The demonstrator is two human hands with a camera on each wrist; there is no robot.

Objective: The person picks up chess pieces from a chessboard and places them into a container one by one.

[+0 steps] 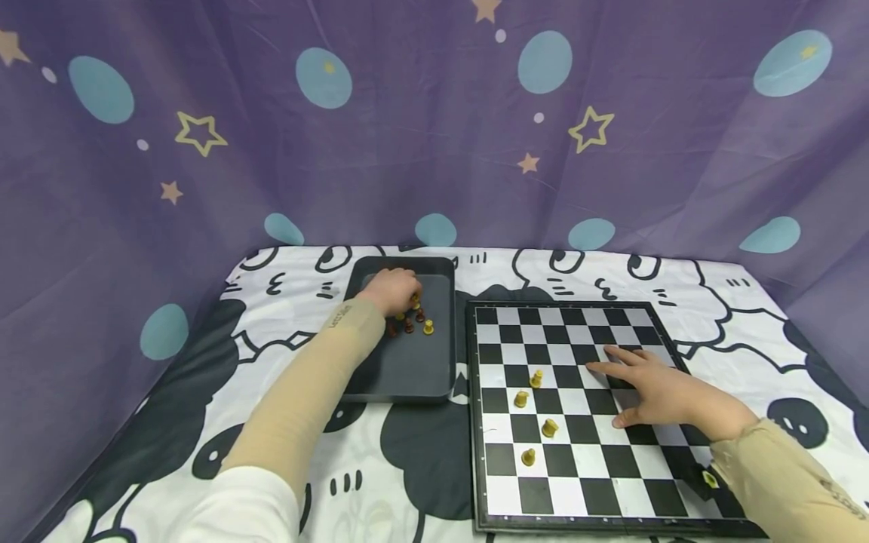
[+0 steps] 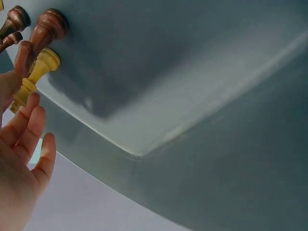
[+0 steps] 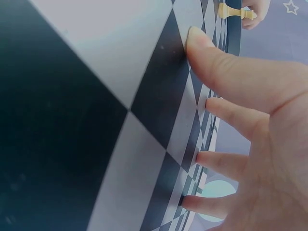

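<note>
My left hand [image 1: 392,291] reaches into a dark grey tray [image 1: 407,369]. In the left wrist view its fingers pinch a yellow chess piece [image 2: 44,65], close beside dark brown chess pieces [image 2: 50,24]. A separate yellow piece [image 1: 428,327] stands in the tray to the right of that hand. Over the right part of a black-and-white chessboard [image 1: 502,494], my right hand [image 1: 661,392] is spread with its fingers extended and holds nothing. In the right wrist view, its fingertips [image 3: 203,158] appear at the board's surface. Several yellow pieces [image 1: 549,427] stand on the board's left side.
The tray lies left of the board, a narrow strip of cloth between them. A black-and-white cartoon cloth [image 1: 353,467] covers the table. Behind it hangs a purple curtain [image 1: 434,151] with stars and blue ovals.
</note>
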